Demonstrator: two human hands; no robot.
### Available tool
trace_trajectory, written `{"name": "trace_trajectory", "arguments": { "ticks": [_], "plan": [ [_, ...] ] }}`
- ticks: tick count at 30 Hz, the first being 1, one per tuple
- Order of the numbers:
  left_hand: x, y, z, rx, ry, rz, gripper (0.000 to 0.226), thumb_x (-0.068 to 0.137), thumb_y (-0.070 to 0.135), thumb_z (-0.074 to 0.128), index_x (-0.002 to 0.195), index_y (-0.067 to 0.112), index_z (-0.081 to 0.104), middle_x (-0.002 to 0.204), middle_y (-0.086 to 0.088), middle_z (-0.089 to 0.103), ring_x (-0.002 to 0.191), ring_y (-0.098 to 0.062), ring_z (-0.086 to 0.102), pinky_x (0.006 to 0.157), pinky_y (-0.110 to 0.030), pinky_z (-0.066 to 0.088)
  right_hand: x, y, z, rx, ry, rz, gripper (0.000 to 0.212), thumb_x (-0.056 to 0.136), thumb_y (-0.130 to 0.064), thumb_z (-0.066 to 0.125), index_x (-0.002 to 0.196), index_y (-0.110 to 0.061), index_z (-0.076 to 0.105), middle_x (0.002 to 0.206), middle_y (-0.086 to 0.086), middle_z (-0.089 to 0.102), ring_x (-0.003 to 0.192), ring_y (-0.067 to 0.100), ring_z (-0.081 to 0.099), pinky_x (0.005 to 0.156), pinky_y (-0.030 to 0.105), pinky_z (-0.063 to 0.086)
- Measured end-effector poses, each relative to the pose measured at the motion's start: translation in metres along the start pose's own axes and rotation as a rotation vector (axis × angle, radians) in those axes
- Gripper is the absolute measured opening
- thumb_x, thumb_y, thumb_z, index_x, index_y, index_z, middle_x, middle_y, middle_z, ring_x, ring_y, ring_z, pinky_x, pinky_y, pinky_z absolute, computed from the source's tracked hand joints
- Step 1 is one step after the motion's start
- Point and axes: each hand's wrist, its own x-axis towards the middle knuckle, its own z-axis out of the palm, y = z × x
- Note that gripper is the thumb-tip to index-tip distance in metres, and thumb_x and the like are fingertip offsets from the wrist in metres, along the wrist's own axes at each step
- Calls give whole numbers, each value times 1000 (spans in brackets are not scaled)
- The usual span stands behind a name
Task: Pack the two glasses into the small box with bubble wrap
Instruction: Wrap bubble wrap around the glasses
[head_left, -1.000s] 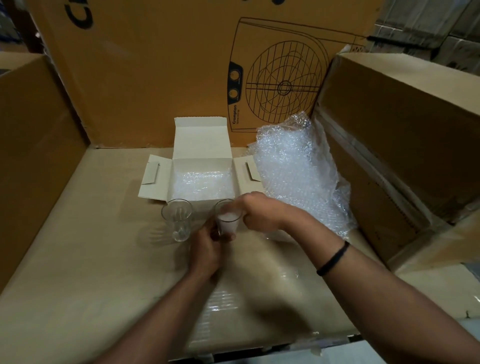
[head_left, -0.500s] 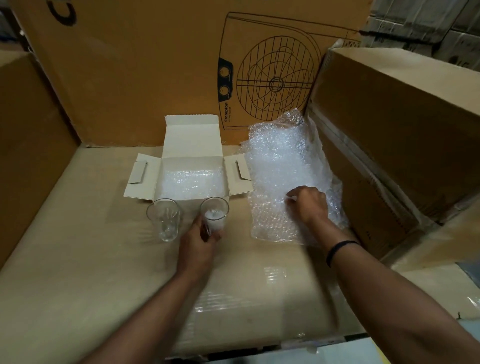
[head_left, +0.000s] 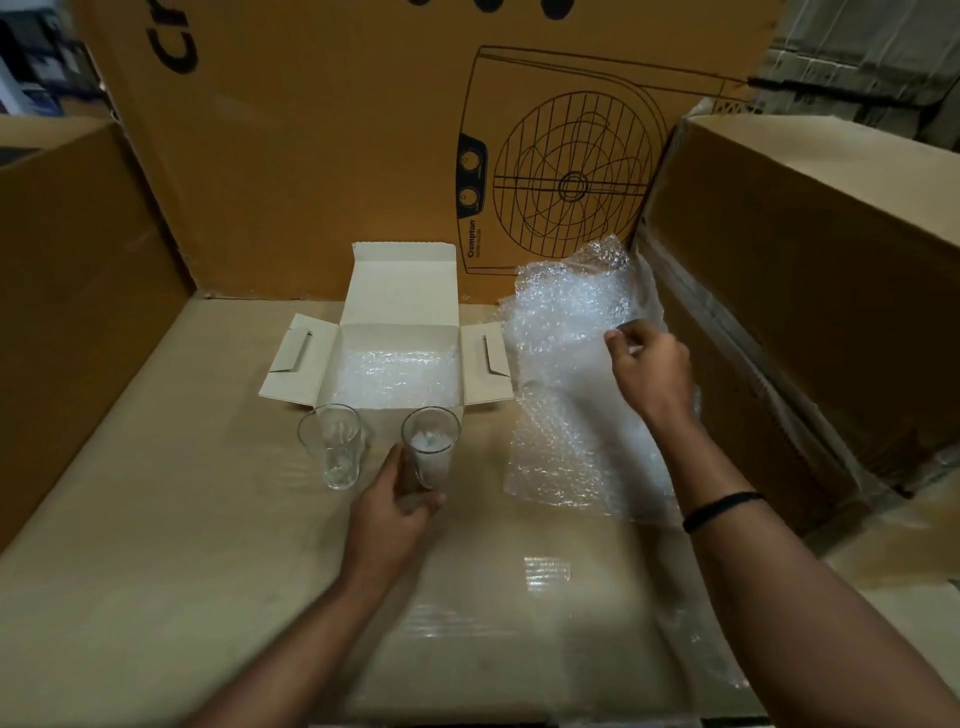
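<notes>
Two hands busy: left hand (head_left: 389, 514) grips stuffed glass (head_left: 431, 449), centre frame, beside empty glass (head_left: 332, 447); right hand (head_left: 649, 374) pinches bubble wrap sheet (head_left: 561, 312) right of open small box (head_left: 400, 286).

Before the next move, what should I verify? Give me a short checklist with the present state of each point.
1. The small box is open: ok.
2. The bubble wrap lining lies inside it: ok.
3. The left hand grips the filled glass: ok.
4. The right hand pinches the bubble wrap sheet: ok.
5. The empty glass is padded: not ok.
6. Both glasses stand upright: ok.
</notes>
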Motion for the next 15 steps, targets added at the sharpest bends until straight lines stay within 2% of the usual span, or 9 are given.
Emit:
{"name": "trace_trajectory", "arguments": {
  "ticks": [2, 5, 7, 9, 11, 13, 15],
  "plan": [
    [-8, 1, -3, 43, 54, -21, 74, 75, 10, 80, 141, 12, 48, 135, 5, 57, 124, -8, 54, 101, -25, 44, 7, -8, -6, 155, -35, -9, 22, 93, -35, 64, 92, -13, 69, 89, -5, 68, 80, 15, 61, 72, 31, 46],
    [-17, 9, -8, 32, 137, -2, 65, 78, 4, 76, 137, 8, 51, 131, 8, 55, 122, -5, 53, 96, -8, 38, 16, -22, -10, 324, -88, -52, 24, 89, -33, 69, 85, -9, 65, 87, -9, 67, 88, 14, 63, 83, 37, 51],
    [-17, 20, -13, 14, 196, 31, 58, 80, 2, 74, 134, 10, 55, 127, 9, 59, 118, -5, 56, 99, -13, 41, 22, -33, -8, 429, -124, -60, 28, 88, -32, 70, 83, -5, 63, 87, 3, 69, 89, 19, 65, 87, 44, 52],
    [-13, 33, -17, -41, 240, 59, 54, 82, 1, 71, 133, 12, 56, 125, 11, 61, 116, -3, 59, 101, -22, 44, 26, -46, -2, 534, -199, -55, 29, 86, -36, 69, 79, -9, 60, 92, 21, 68, 93, 35, 66, 88, 53, 51],
    [-5, 47, -21, -126, 257, 83, 52, 85, -3, 66, 133, 11, 55, 125, 9, 62, 114, 2, 59, 99, -20, 45, 27, -59, 7, 606, -301, -37, 24, 88, -35, 66, 76, -16, 57, 99, 23, 70, 97, 38, 66, 90, 58, 51],
    [6, 61, -26, -191, 257, 114, 50, 88, -6, 61, 135, 9, 52, 127, 5, 61, 115, 3, 58, 99, -17, 45, 25, -72, 19, 627, -388, -23, 20, 95, -26, 61, 78, -17, 54, 99, 13, 73, 96, 30, 68, 91, 50, 52],
    [21, 72, -32, -207, 267, 145, 46, 90, -3, 59, 134, 8, 53, 128, 2, 62, 116, 1, 58, 99, -19, 46, 23, -87, 31, 636, -450, -29, 20, 98, -24, 57, 80, -16, 52, 90, 7, 71, 86, 27, 64, 84, 36, 50]
  ]
}}
